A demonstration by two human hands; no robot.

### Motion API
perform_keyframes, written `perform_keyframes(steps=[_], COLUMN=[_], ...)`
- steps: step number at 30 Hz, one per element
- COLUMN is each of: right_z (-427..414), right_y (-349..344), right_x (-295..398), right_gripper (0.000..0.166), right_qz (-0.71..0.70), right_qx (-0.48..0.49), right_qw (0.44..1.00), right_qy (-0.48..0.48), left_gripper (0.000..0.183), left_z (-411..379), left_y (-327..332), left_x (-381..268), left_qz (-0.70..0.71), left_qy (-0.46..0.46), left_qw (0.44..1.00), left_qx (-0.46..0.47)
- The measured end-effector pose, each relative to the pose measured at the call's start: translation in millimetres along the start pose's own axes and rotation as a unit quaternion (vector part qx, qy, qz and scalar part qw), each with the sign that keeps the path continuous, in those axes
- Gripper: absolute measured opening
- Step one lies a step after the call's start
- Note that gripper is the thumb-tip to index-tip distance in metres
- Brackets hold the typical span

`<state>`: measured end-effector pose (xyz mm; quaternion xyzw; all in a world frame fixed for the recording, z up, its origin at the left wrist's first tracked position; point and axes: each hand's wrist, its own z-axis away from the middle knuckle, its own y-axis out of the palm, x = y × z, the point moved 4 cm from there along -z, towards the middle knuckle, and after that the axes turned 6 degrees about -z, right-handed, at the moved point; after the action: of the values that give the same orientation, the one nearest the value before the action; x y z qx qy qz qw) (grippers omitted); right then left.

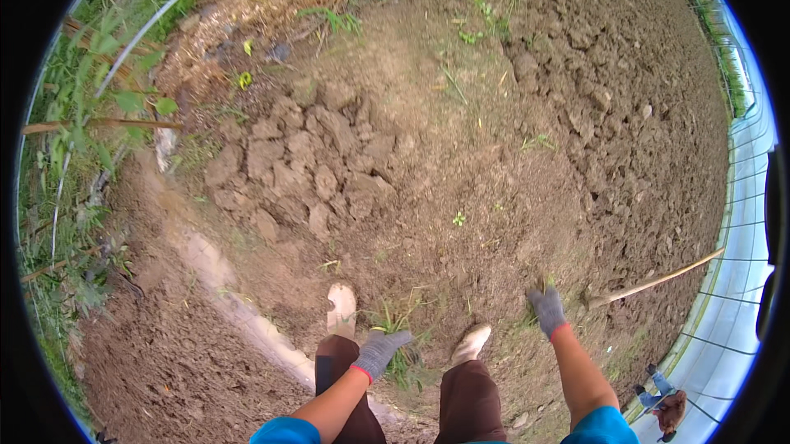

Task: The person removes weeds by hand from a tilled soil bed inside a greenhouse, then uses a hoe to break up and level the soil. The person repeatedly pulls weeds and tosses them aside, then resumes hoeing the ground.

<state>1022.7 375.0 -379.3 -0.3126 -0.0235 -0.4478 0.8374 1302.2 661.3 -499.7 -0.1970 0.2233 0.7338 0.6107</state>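
Observation:
In a grey knitted glove with a red cuff, my left hand point(381, 352) is closed around a bunch of uprooted grass point(402, 365), between my two light-coloured boots. My right hand point(547, 310), gloved the same way, reaches down to the soil on the right, at some low green weeds point(532, 315); its fingertips are partly hidden, and whether they grip anything cannot be told. Right of that hand a long wooden handle point(657, 281) lies slanting over the ground, its far tool end not distinguishable. Small green seedlings point(458, 219) grow from the bare soil ahead of my boots.
Broken clods point(302, 160) form a heap at the left centre. Rough tilled soil point(642, 111) spreads on the right. A muddy water channel point(247, 320) runs at the left, beside leafy plants point(92, 197). Another person point(668, 407) is at the lower right, near plastic greenhouse sheeting point(744, 209).

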Motion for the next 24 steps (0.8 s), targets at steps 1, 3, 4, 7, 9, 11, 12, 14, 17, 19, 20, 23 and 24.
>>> perform_keyframes(steps=[1, 3, 4, 7, 9, 11, 12, 14, 17, 19, 20, 23, 24], right_z=[21.3, 63.3, 81.9, 147.8, 181.3, 187.9, 178.4, 177.5, 143.1, 105.6, 86.8, 58.6, 37.9], right_y=[9.9, 23.2, 38.4, 107.9, 155.4, 184.2, 190.6, 195.0, 200.8, 211.4, 211.9, 189.2, 189.0], right_x=[5.6, 11.4, 11.7, 74.7, 125.2, 149.4, 147.4, 196.7, 235.5, 243.2, 249.7, 308.2, 317.8], right_gripper=[0.021, 0.021, 0.026, 0.041, 0.048, 0.052, 0.051, 0.052, 0.052, 0.053, 0.054, 0.052, 0.052], right_qz=[-0.042, -0.1, -0.086, 0.055, 0.045, -0.083, -0.144, -0.141, -0.222, -0.274, -0.3, -0.285, -0.332], right_qx=[0.009, 0.072, 0.114, 0.247, 0.318, 0.376, 0.403, 0.412, 0.514, 0.53, 0.535, 0.545, 0.574], right_qw=[0.999, 0.991, 0.985, 0.947, 0.923, 0.898, 0.878, 0.888, 0.826, 0.802, 0.79, 0.785, 0.747], right_qy=[-0.024, -0.05, -0.098, -0.195, -0.211, -0.211, -0.216, -0.148, -0.068, -0.033, -0.017, -0.072, -0.049], left_gripper=[0.046, 0.042, 0.042, 0.049, 0.049, 0.051, 0.048, 0.059, 0.037, 0.025, 0.02, 0.014, 0.013], left_z=[-8.1, -1.0, 19.0, 62.1, 79.6, 68.1, 62.2, 37.9, 9.8, -22.9, -41.1, -80.5, -97.6], left_y=[-16.6, -29.6, -41.0, -64.2, -76.1, -80.5, -82.7, -106.4, -123.1, -124.0, -123.5, -141.7, -150.6], left_x=[38.9, 9.2, -65.3, -210.3, -248.0, -242.0, -275.9, -270.9, -302.5, -320.8, -331.2, -365.3, -363.3], left_qz=[-0.059, -0.124, -0.137, -0.078, -0.166, -0.031, 0.014, -0.04, 0.053, 0.167, 0.233, 0.196, 0.101], left_qy=[-0.014, 0.01, 0.047, 0.076, 0.057, 0.121, 0.118, 0.062, 0.024, 0.057, 0.084, -0.017, 0.022], left_qw=[0.998, 0.992, 0.989, 0.993, 0.98, 0.991, 0.991, 0.996, 0.998, 0.982, 0.963, 0.972, 0.985], left_qx=[-0.028, -0.035, -0.02, 0.049, 0.098, 0.049, 0.064, 0.047, -0.015, -0.072, -0.104, -0.128, -0.141])
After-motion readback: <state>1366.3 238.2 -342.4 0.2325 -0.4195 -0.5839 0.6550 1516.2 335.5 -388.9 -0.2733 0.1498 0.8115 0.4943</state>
